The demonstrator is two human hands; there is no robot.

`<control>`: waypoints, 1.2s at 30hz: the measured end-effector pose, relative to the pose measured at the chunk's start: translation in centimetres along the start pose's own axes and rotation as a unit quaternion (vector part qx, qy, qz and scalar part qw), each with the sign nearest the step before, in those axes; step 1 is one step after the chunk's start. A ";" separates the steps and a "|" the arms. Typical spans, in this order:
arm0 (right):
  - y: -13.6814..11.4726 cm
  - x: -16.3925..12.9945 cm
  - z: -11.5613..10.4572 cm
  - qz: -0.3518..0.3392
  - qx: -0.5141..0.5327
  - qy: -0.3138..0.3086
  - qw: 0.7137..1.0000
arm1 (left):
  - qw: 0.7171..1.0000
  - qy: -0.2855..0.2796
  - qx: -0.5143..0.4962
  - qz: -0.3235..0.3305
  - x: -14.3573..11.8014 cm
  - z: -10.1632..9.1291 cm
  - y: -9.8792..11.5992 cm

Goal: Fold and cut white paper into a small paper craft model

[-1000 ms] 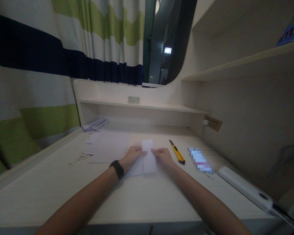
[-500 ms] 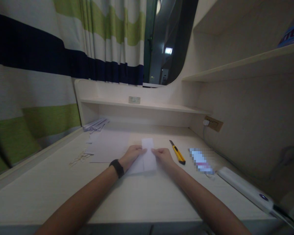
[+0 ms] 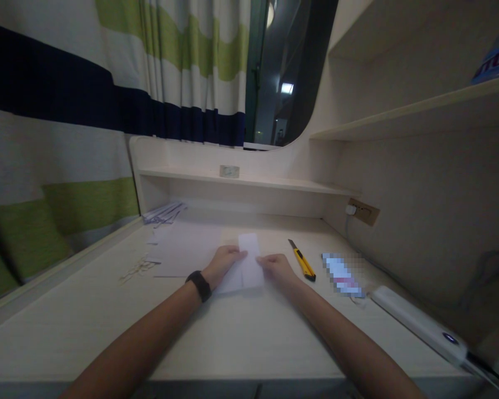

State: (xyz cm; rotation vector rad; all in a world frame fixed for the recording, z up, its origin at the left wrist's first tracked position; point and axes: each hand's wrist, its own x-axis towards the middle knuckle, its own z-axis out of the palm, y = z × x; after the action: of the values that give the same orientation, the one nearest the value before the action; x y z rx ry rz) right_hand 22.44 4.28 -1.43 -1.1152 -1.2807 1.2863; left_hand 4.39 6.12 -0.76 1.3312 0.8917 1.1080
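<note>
Both hands' fingers (image 3: 238, 256) partly under paper (image 3: 249, 260).

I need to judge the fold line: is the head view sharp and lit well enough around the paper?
Head view: dim and soft; the folded paper between left hand and right hand shows no crisp crease; edges bow from wide-angle distortion; a pixelated patch lies right of the utility knife.
</note>
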 end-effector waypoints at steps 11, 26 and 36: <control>0.3 0.1 0.0 -0.007 0.021 -0.031 0.999 | 1.000 0.019 0.004 -0.019 -0.1 0.0 0.6; 1.1 0.7 -0.3 -0.018 0.070 -0.011 0.997 | 0.998 0.064 -0.016 -0.003 -0.1 0.2 0.7; -0.6 -0.5 0.7 -0.031 -0.038 0.003 0.999 | 0.996 0.090 -0.013 0.003 0.3 -0.2 0.6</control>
State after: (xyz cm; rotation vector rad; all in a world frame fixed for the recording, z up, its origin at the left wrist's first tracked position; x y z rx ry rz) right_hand 21.77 3.65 -0.79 -1.1221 -1.3584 1.1957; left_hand 4.20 6.37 -0.18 1.2262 1.0022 1.2552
